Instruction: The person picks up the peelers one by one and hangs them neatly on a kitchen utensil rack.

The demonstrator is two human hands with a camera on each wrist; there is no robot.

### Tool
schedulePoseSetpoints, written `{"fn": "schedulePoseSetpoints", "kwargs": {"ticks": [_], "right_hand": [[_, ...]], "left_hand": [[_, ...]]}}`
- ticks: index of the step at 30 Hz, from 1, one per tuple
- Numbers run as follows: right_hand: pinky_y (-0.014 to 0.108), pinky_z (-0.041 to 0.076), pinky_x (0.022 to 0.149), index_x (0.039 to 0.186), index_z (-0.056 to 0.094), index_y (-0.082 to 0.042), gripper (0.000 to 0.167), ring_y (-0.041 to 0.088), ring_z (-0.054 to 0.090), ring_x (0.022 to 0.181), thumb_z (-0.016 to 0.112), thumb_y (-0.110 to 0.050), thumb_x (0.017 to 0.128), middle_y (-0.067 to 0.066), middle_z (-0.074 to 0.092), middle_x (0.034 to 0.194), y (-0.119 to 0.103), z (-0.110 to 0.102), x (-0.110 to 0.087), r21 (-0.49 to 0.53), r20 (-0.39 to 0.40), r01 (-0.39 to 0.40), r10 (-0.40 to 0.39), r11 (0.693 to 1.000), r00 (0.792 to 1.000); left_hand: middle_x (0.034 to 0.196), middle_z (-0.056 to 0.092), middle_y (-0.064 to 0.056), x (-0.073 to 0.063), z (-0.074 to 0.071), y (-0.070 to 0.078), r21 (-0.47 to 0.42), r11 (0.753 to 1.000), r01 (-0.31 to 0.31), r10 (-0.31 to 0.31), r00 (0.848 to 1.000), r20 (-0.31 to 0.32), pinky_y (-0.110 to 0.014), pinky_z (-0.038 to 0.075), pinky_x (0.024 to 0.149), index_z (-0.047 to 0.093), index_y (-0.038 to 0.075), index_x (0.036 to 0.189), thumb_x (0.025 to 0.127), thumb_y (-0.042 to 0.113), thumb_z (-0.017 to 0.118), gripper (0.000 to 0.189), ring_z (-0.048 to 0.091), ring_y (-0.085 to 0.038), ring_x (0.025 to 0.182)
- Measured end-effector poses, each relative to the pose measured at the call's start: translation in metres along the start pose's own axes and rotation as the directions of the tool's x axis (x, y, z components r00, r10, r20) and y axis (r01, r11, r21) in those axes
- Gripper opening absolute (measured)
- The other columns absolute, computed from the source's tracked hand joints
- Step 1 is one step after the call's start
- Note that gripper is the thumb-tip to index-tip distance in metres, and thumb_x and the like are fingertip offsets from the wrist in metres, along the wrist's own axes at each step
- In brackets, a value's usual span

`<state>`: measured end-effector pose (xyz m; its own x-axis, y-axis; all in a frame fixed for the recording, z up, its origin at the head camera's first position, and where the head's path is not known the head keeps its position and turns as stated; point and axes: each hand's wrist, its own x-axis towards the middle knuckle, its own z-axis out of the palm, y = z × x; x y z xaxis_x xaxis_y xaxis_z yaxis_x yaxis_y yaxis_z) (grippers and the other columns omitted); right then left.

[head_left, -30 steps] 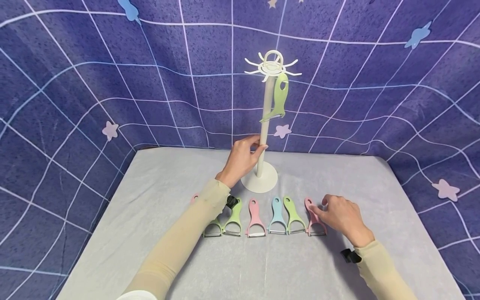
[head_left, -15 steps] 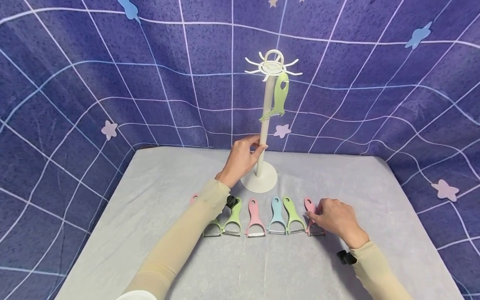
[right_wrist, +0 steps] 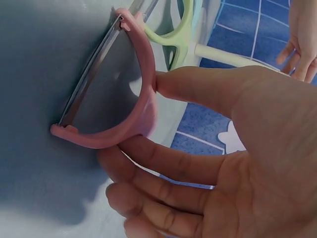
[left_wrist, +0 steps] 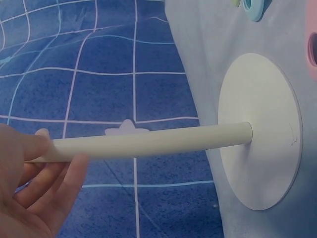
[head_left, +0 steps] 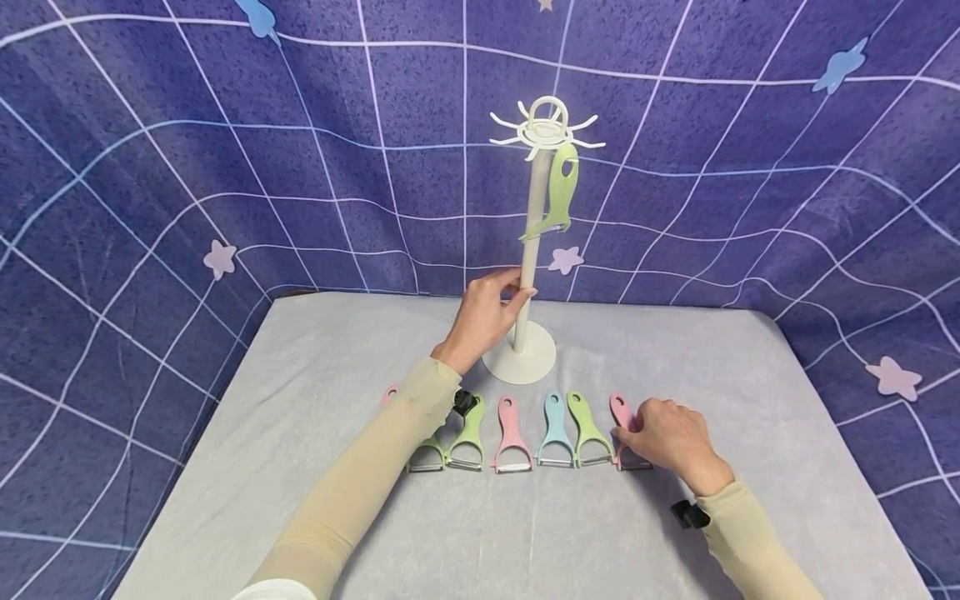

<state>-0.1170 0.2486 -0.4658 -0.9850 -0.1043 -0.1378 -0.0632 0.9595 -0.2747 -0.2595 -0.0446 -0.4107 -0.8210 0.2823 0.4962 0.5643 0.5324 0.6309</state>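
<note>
A white stand [head_left: 531, 262] with a round base and a ring of hooks on top stands upright at the back of the table. My left hand [head_left: 486, 321] grips its pole low down, thumb in front and fingers behind. From one hook hangs a green peeler [head_left: 561, 187]. At the right end of a row of peelers, my right hand [head_left: 672, 439] pinches a pink peeler [right_wrist: 143, 114] between thumb and fingers, near where its handle meets the blade fork. That peeler lies on the table, its handle partly hidden in the right wrist view.
Along the row lie a green peeler [head_left: 587, 429], a blue peeler [head_left: 554, 429], a pink peeler [head_left: 509, 433] and another green peeler [head_left: 469, 433]. My left sleeve [head_left: 375, 467] partly covers more peelers at the left. A purple patterned cloth [head_left: 337, 150] hangs behind the table [head_left: 600, 533].
My right hand has shifted slightly left and down, and its thumb and fingers have closed on the pink peeler. The left hand has stayed on the pole.
</note>
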Motion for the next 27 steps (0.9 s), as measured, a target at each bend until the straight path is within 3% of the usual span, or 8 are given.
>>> {"fn": "schedulePoseSetpoints", "kwargs": {"ticks": [6, 19, 27], "right_hand": [[0.042, 0.042, 0.054, 0.066, 0.064, -0.02, 0.036, 0.022, 0.053, 0.06, 0.081, -0.042, 0.089, -0.001, 0.057, 0.065, -0.0007, 0.0004, -0.0004, 0.0, 0.003, -0.008, 0.008, 1.0, 1.0], [0.042, 0.041, 0.05, 0.062, 0.059, -0.02, 0.037, 0.022, 0.051, 0.058, 0.08, -0.037, 0.087, -0.002, 0.054, 0.061, 0.0001, 0.0036, -0.0008, -0.003, -0.044, -0.005, 0.005, 1.0, 0.999], [0.042, 0.042, 0.05, 0.063, 0.06, -0.019, 0.034, 0.022, 0.052, 0.057, 0.079, -0.036, 0.086, -0.001, 0.055, 0.062, -0.0013, 0.0053, -0.0011, -0.001, -0.052, -0.011, 0.011, 1.0, 0.999]], "left_hand": [[0.104, 0.08, -0.01, 0.0005, 0.0001, -0.0004, 0.005, 1.0, -0.009, 0.01, 1.0, -0.005, -0.039, 0.066, 0.088, 0.077, 0.005, 0.118, 0.103, 0.021, 0.075, 0.022, 0.077, -0.026, 0.101], [0.106, 0.08, -0.01, 0.0003, 0.0009, 0.0005, 0.004, 1.0, -0.01, 0.01, 1.0, -0.006, -0.033, 0.066, 0.085, 0.077, 0.005, 0.119, 0.104, 0.023, 0.074, 0.023, 0.077, -0.025, 0.101], [0.103, 0.08, -0.009, -0.0005, 0.0003, -0.0013, 0.025, 0.999, -0.021, 0.021, 1.0, -0.019, -0.037, 0.065, 0.088, 0.077, 0.006, 0.117, 0.103, 0.023, 0.076, 0.021, 0.077, -0.024, 0.099]]}}
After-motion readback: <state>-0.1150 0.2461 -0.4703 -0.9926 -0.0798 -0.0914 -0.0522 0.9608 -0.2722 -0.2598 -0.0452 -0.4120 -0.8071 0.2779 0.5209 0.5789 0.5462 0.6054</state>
